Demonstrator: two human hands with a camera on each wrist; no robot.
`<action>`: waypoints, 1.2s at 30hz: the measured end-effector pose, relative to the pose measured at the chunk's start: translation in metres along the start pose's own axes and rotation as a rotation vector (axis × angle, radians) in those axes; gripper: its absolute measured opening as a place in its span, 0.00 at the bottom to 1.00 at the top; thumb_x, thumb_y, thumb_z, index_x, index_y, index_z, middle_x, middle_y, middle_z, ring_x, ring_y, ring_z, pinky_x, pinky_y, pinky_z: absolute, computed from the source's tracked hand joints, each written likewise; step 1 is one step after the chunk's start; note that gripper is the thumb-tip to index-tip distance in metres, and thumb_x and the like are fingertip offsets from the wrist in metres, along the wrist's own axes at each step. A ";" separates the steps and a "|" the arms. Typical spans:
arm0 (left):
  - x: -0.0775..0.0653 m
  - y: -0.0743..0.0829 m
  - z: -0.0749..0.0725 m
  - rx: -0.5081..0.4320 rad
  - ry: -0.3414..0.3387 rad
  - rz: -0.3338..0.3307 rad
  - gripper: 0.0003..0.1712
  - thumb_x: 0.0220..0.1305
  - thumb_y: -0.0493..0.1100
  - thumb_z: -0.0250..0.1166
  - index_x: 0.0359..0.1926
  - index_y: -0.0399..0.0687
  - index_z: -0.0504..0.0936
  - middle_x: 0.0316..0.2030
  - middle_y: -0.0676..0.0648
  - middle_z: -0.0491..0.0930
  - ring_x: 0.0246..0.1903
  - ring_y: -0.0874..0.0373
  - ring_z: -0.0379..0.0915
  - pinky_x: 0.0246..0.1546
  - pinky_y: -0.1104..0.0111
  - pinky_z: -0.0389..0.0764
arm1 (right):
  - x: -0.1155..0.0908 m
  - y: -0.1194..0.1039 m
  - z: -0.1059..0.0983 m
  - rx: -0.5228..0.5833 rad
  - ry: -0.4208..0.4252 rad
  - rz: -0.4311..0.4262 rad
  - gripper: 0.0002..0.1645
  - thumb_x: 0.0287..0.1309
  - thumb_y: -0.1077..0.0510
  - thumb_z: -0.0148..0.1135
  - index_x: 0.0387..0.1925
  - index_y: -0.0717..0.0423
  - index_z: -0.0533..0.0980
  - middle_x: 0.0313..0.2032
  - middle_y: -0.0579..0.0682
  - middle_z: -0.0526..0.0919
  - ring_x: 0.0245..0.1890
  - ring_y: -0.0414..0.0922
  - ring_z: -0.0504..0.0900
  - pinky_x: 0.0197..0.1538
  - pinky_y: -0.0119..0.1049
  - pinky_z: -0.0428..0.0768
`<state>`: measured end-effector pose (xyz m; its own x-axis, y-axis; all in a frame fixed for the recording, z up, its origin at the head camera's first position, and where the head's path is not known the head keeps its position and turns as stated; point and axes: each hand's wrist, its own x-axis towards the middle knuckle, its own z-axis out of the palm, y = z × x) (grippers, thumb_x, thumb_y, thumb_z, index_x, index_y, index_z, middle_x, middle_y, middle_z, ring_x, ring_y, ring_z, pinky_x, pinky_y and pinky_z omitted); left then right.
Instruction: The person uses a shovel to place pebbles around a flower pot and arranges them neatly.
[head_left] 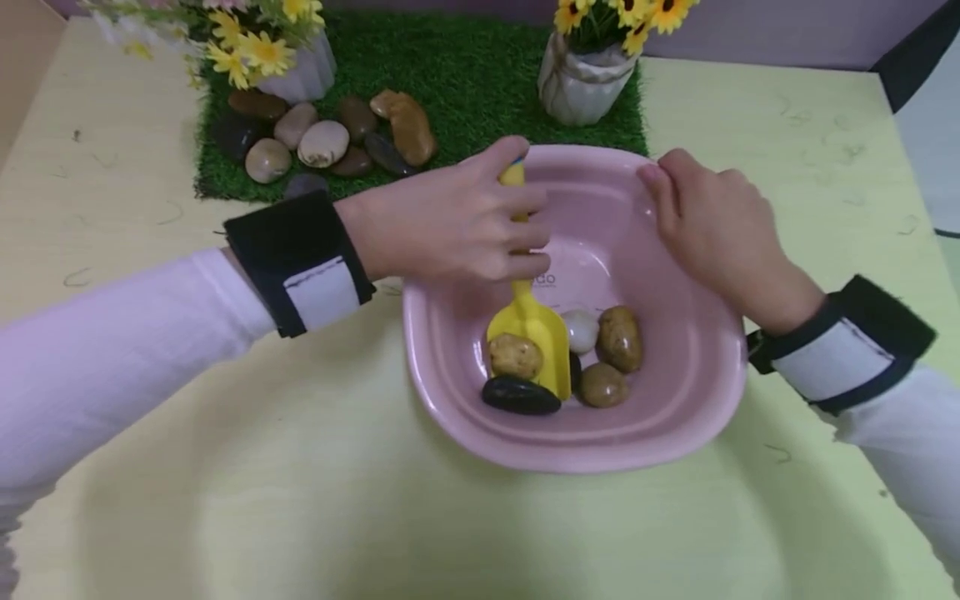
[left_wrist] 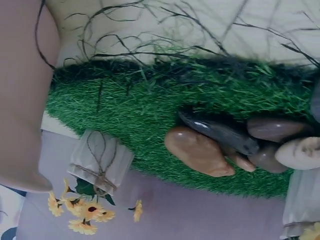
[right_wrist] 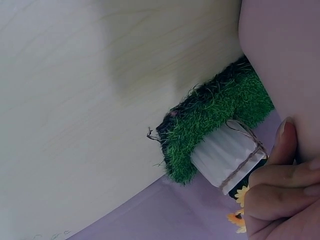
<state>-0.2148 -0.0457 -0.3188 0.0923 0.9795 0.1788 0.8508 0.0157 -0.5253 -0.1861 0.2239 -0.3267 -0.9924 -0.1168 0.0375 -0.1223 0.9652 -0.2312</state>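
My left hand (head_left: 468, 221) grips the handle of a yellow toy shovel (head_left: 551, 337), its blade down inside a pink plastic basin (head_left: 577, 454). On the blade lies a tan stone (head_left: 515, 357); a flat black stone (head_left: 521, 395) sits against its front edge. Right of the blade are a white stone (head_left: 581, 331), a mottled brown stone (head_left: 620, 339) and a smaller brown stone (head_left: 603, 385), with another dark stone partly hidden behind the blade. My right hand (head_left: 716, 225) holds the basin's far right rim, the thumb on the inner side; in the right wrist view its curled fingers (right_wrist: 275, 200) show beneath the basin wall.
Behind the basin, a green grass mat (head_left: 472, 75) bears several polished stones (head_left: 324, 143) and two white flower pots, one at the left (head_left: 303, 71), one at the right (head_left: 581, 83). Loose grass strands (left_wrist: 165, 52) lie on the pale table (head_left: 247, 483).
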 end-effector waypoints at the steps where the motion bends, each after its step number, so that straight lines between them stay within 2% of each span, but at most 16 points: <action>1: -0.002 0.001 0.001 0.013 0.052 0.006 0.13 0.71 0.36 0.56 0.50 0.52 0.82 0.42 0.47 0.85 0.43 0.50 0.76 0.55 0.48 0.75 | 0.000 0.000 0.000 0.002 0.002 0.000 0.29 0.76 0.41 0.34 0.47 0.60 0.73 0.23 0.61 0.72 0.22 0.59 0.74 0.22 0.46 0.66; 4: -0.007 0.005 0.002 0.037 0.226 0.012 0.13 0.74 0.37 0.54 0.50 0.51 0.83 0.41 0.48 0.84 0.40 0.52 0.76 0.52 0.52 0.77 | -0.001 -0.001 0.001 0.000 0.006 -0.001 0.30 0.76 0.41 0.34 0.46 0.60 0.73 0.22 0.61 0.72 0.22 0.59 0.74 0.21 0.46 0.66; 6: -0.008 0.007 0.002 0.032 0.292 0.009 0.13 0.74 0.38 0.53 0.49 0.50 0.83 0.42 0.48 0.84 0.42 0.53 0.77 0.52 0.53 0.77 | -0.001 -0.001 0.001 -0.002 0.008 0.000 0.30 0.76 0.41 0.34 0.46 0.60 0.73 0.22 0.61 0.72 0.22 0.59 0.74 0.21 0.46 0.66; 7: -0.008 0.009 0.002 0.041 0.300 0.005 0.12 0.74 0.37 0.53 0.46 0.49 0.83 0.43 0.48 0.84 0.43 0.54 0.77 0.53 0.55 0.75 | -0.001 -0.001 0.000 -0.003 0.007 0.000 0.30 0.76 0.41 0.34 0.46 0.61 0.73 0.22 0.61 0.72 0.22 0.59 0.74 0.21 0.46 0.66; 11: -0.004 0.011 0.000 0.106 0.217 -0.008 0.12 0.72 0.34 0.53 0.39 0.48 0.83 0.42 0.51 0.82 0.50 0.55 0.73 0.58 0.56 0.63 | 0.000 -0.001 -0.001 -0.002 -0.003 0.011 0.30 0.76 0.41 0.34 0.48 0.61 0.73 0.23 0.61 0.73 0.23 0.59 0.74 0.21 0.46 0.67; 15: -0.001 0.010 0.000 0.149 0.152 0.002 0.13 0.71 0.32 0.52 0.37 0.50 0.80 0.42 0.50 0.79 0.54 0.53 0.71 0.63 0.53 0.61 | 0.000 -0.001 0.000 0.007 -0.007 0.019 0.30 0.76 0.41 0.34 0.49 0.60 0.73 0.24 0.62 0.74 0.24 0.61 0.75 0.23 0.50 0.68; 19: 0.000 0.008 0.000 0.072 0.137 0.003 0.12 0.71 0.32 0.53 0.37 0.50 0.81 0.41 0.48 0.81 0.52 0.51 0.74 0.67 0.49 0.65 | 0.000 -0.001 0.000 0.007 -0.005 0.014 0.30 0.76 0.41 0.34 0.49 0.60 0.73 0.24 0.63 0.74 0.24 0.61 0.75 0.23 0.51 0.68; 22: 0.001 0.005 -0.001 0.034 0.111 -0.001 0.12 0.71 0.33 0.54 0.37 0.50 0.83 0.38 0.48 0.83 0.47 0.50 0.75 0.64 0.49 0.68 | 0.000 -0.001 0.000 0.003 -0.006 0.009 0.30 0.76 0.41 0.34 0.49 0.60 0.73 0.24 0.62 0.74 0.24 0.60 0.75 0.22 0.48 0.68; 25: 0.002 0.001 0.000 0.024 0.035 0.009 0.11 0.71 0.33 0.55 0.38 0.52 0.82 0.39 0.47 0.82 0.44 0.49 0.74 0.62 0.48 0.67 | -0.001 -0.001 -0.001 0.005 -0.004 0.005 0.30 0.76 0.41 0.34 0.49 0.61 0.73 0.24 0.62 0.74 0.23 0.59 0.75 0.21 0.46 0.68; 30: 0.004 -0.003 0.000 -0.034 -0.103 0.005 0.11 0.71 0.36 0.56 0.47 0.55 0.78 0.46 0.45 0.81 0.49 0.47 0.72 0.63 0.46 0.64 | -0.001 -0.001 0.000 0.003 0.004 0.004 0.30 0.76 0.41 0.35 0.48 0.61 0.73 0.23 0.62 0.73 0.22 0.59 0.75 0.20 0.46 0.67; 36: 0.005 -0.004 0.002 -0.093 -0.176 0.003 0.16 0.69 0.38 0.59 0.55 0.58 0.76 0.52 0.45 0.80 0.55 0.45 0.71 0.64 0.43 0.65 | 0.000 -0.001 0.001 -0.003 -0.002 0.011 0.30 0.76 0.41 0.34 0.47 0.61 0.73 0.23 0.63 0.73 0.22 0.60 0.75 0.20 0.48 0.68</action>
<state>-0.2189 -0.0405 -0.3169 0.0100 0.9996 0.0248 0.8957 0.0021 -0.4448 -0.1859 0.2231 -0.3274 -0.9937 -0.1071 0.0330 -0.1118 0.9671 -0.2286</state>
